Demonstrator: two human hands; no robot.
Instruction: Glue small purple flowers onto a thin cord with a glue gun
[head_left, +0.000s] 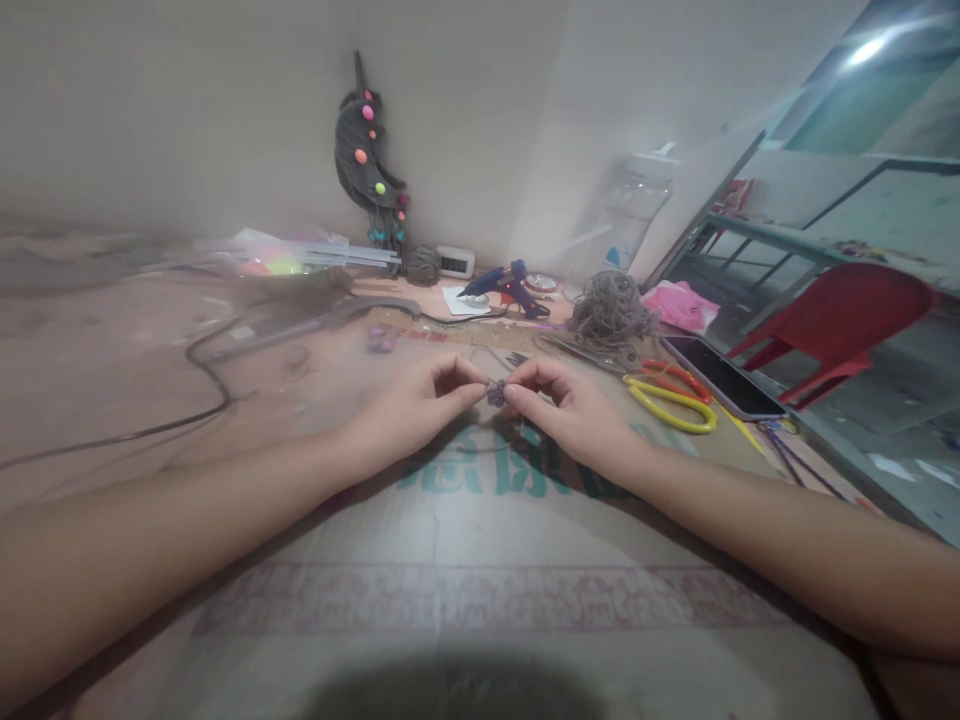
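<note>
My left hand (420,402) and my right hand (568,404) meet over the middle of the table, both pinched on a small purple piece (496,393) held between their fingertips. The piece is too small to make out in detail. Both forearms rest on a printed woven sheet (480,560) that covers the table.
Yellow-handled scissors (671,405) and orange-handled scissors (670,374) lie right of my hands, beside a phone (720,377). Behind are a tangle of grey twine (611,310), a blue glue gun (504,284), a twine ball (422,264) and a black cable (202,370). A red chair (840,320) stands at right.
</note>
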